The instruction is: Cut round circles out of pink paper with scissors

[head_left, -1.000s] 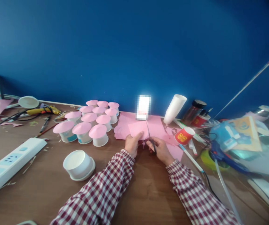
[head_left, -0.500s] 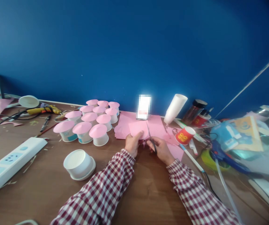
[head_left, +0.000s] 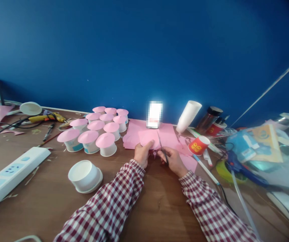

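My left hand (head_left: 143, 154) pinches a piece of pink paper (head_left: 148, 137) between thumb and fingers. Dark-handled scissors (head_left: 166, 158) are gripped in my right hand (head_left: 173, 160), their blades reaching up along the paper's right edge. Beneath and behind both hands lies a stack of pink sheets (head_left: 131, 132), with small pink scraps near the fingers. Left of the stack stand several white paper cups topped with shallow pink paper cones (head_left: 105, 140). A white bowl (head_left: 84, 176) sits upside down on the table, closer to me.
A lit phone (head_left: 154, 116) leans on the blue wall. To the right are a stack of white cups (head_left: 188, 117), a red paper cup (head_left: 199, 145), a blue glue gun (head_left: 245, 171) and plastic bags. A power strip (head_left: 14, 176) and a yellow glue gun (head_left: 47, 117) lie left.
Almost nothing differs. Both hands, the pink paper and the scissors stay in nearly the same place, with only a slight shift of the paper.
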Demonstrator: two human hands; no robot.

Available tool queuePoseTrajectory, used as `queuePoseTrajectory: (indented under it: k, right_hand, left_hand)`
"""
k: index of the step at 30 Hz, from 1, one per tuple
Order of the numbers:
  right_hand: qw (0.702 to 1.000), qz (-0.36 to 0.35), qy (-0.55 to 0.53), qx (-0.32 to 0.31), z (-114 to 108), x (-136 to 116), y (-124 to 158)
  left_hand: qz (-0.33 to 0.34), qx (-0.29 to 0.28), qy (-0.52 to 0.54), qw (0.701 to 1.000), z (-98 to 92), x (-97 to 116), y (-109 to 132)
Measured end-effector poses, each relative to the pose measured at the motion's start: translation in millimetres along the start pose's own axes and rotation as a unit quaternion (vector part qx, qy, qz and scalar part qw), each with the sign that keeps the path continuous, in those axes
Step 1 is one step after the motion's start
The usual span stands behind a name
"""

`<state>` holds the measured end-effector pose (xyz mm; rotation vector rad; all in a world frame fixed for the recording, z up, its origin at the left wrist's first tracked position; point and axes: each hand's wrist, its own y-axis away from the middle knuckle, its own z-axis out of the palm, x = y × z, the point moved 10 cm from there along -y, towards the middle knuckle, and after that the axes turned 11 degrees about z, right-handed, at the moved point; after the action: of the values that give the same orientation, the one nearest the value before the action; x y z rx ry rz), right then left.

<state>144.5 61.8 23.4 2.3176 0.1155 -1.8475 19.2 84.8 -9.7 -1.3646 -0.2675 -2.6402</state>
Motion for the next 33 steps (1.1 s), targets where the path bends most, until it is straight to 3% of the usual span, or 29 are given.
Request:
queuePoseTrajectory:
  k: [33]
  right_hand:
    - [1.000, 0.006, -0.009, -0.006, 0.8, -3.3, 0.8]
  left_hand:
    - [0.002, 0.003, -0.006, 1.000, 1.0, 4.1, 2.5]
